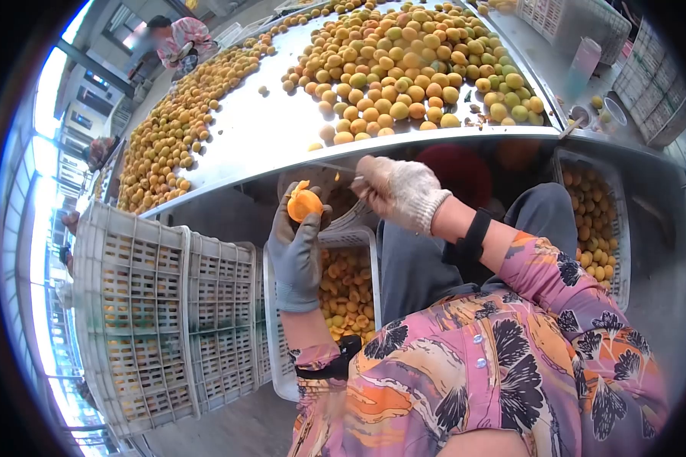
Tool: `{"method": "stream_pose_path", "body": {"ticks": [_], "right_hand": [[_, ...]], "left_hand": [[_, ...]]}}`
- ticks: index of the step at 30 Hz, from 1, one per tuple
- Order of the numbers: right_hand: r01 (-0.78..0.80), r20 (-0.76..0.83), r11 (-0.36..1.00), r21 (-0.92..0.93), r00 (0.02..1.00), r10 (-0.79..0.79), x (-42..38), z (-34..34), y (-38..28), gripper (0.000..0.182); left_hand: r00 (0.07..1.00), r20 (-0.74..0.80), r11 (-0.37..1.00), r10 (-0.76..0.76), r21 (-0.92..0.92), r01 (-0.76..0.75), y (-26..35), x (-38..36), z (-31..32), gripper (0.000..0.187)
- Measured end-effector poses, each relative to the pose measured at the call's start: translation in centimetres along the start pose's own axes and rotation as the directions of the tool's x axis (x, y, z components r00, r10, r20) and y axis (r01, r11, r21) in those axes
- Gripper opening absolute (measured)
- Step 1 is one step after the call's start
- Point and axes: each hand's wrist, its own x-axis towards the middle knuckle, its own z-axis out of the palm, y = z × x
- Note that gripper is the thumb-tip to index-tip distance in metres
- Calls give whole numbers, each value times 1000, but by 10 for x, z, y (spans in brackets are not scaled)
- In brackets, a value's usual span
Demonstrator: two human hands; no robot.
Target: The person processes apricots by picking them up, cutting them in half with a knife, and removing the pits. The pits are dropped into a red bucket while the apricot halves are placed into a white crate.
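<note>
In a grey glove, my left hand (296, 251) holds an orange apricot (304, 204) between thumb and fingers, and its flesh looks cut or split at the top. To the right, my right hand (395, 190), in a white knitted glove, is closed around a thin tool (333, 166) whose tip points left toward the fruit without touching it. A small orange bit hangs below the tool. Under my left hand stands a white crate (282, 364) with apricot pieces (346, 293) inside.
A metal table (240, 145) bears heaps of apricots (392, 68). Stacked white crates (141, 320) stand at the left, and another crate of apricots (591, 221) is by my right knee. A person (183, 42) is at the far left, with a clear bottle (583, 65) at the right.
</note>
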Motion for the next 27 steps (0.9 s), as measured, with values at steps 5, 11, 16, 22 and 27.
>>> {"method": "stream_pose_path", "body": {"ticks": [5,11,16,22,27], "right_hand": [[299,-9,927,-226,951,-309,-24,-26,-32,22],[386,-79,862,-330,898,-433,-27,-26,-24,23],[419,-102,844,-334,874,-475,-24,-24,-18,21],[479,-14,820,-313,861,-509,-21,-28,-8,21],[460,73,831,-312,884,-462,-12,-22,2,17]], "left_hand": [[997,22,997,-69,21,69,-3,5,2,50],[983,156,941,-91,-308,137,-4,-3,-3,55],[976,186,936,-110,-310,164,-12,-3,-6,61],[944,304,920,-131,-319,230,-16,-1,-16,63],[933,306,905,-188,-315,286,-19,-1,-15,62]]}}
